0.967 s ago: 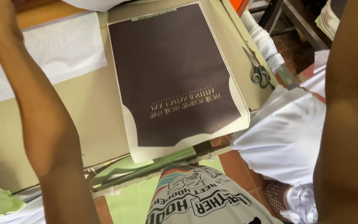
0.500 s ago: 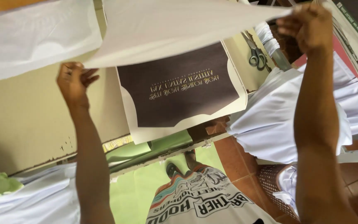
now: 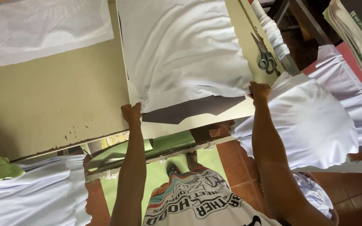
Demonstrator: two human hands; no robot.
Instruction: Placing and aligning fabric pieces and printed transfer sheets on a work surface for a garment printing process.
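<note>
Bare beige table [image 3: 55,104] open at 9 o'clock of the left hand [image 3: 131,114], free pass up to the white sheet [image 3: 49,29] at 11. White fabric [image 3: 181,50] covers the 12 o'clock zone between both hands. Right hand [image 3: 259,91] is hemmed in: scissors [image 3: 265,56] and a fabric roll [image 3: 273,35] close at 12–1, a white fabric pile [image 3: 311,121] touching at 3–4. White stack [image 3: 34,196] blocks 7–8 below the table edge.

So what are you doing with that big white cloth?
Both hands are spreading a white cloth over a dark sheet on the work table. The left hand grips the cloth's near left corner, the right hand its near right corner. A strip of the dark sheet shows at the near edge. Scissors lie beside them.
</note>
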